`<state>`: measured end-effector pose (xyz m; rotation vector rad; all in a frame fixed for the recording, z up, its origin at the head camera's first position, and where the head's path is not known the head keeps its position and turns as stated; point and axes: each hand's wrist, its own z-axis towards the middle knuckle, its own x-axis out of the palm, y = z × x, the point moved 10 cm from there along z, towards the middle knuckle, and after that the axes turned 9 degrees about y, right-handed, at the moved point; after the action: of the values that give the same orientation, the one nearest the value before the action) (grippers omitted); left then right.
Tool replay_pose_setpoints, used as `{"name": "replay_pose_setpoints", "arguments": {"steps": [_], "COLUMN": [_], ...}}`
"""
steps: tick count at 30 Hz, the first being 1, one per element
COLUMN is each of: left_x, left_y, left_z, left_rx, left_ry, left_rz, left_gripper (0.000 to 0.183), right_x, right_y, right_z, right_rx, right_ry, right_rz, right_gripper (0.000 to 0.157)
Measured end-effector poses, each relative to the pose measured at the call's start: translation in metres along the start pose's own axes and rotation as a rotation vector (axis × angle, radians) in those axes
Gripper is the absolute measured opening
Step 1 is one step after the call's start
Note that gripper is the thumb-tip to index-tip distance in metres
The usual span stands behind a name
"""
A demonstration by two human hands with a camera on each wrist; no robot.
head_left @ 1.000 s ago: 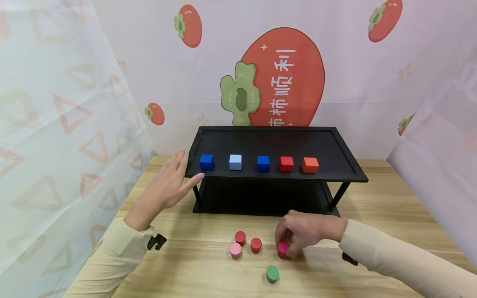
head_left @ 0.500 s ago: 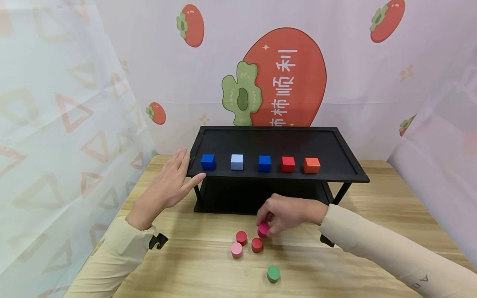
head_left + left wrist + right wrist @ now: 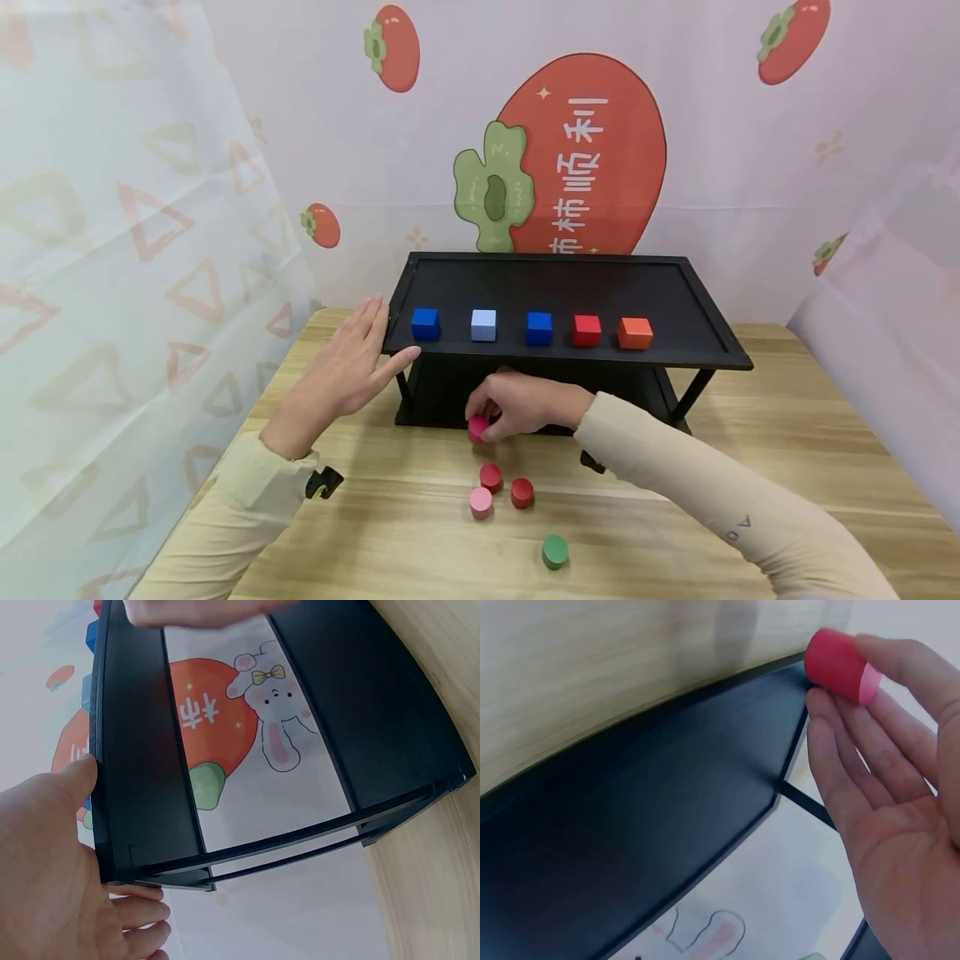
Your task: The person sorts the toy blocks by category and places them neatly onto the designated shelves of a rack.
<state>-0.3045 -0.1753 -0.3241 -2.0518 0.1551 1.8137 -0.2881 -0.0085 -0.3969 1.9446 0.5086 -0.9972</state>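
Note:
My right hand pinches a magenta cylinder block between thumb and fingertips, by the front edge of the lower shelf. In the right wrist view the same cylinder shows its curved side, with the lower shelf behind it. At the left end of the black two-tier rack, my left hand rests against the upper shelf's edge, fingers straight and thumb along the front. The left wrist view has the thumb on the shelf edge, with the other fingers beyond it.
On the upper shelf stand a blue cube, a light blue cube, another blue cube, a red cube and an orange cube. Red cylinders, a pink cylinder and a green cylinder stand on the wooden table.
My right hand has carried the magenta cylinder leftward and away from me, from the table right of the red cylinders to the lower shelf's front. The left hand stays at the rack.

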Motion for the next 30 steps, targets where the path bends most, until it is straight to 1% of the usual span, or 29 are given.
{"name": "replay_pose_setpoints", "arguments": {"steps": [3,6,9,15,20,25,30], "left_x": [0.0,0.0,0.001,0.001,0.001,0.001,0.001], "left_y": [0.0,0.0,0.0,0.001,0.001,0.0,0.001], "left_z": [0.001,0.001,0.001,0.0,0.001,0.001,-0.001], "left_rx": [0.001,0.006,0.004,-0.009,-0.01,-0.007,-0.007], "left_ry": [-0.005,-0.012,-0.012,-0.002,-0.001,-0.003,-0.01], "left_rz": [0.005,0.01,0.009,-0.004,-0.005,-0.007,-0.005], "left_gripper": [0.098,0.097,0.097,0.097,0.096,0.096,0.095], "right_x": [-0.003,-0.005,-0.007,-0.008,-0.008,-0.008,-0.007], "right_y": [-0.001,-0.001,-0.003,-0.006,-0.008,-0.008,-0.006], "right_z": [0.017,0.032,0.046,0.069,0.081,0.088,0.093], "right_rx": [0.011,0.014,0.034,0.077,0.097,0.103,0.097], "right_ry": [-0.026,-0.064,-0.094,-0.11,-0.131,-0.165,-0.177], "right_rz": [-0.012,-0.049,-0.069,-0.044,-0.049,-0.084,-0.078], "right_gripper": [0.025,0.028,0.029,0.033,0.032,0.024,0.016]}}
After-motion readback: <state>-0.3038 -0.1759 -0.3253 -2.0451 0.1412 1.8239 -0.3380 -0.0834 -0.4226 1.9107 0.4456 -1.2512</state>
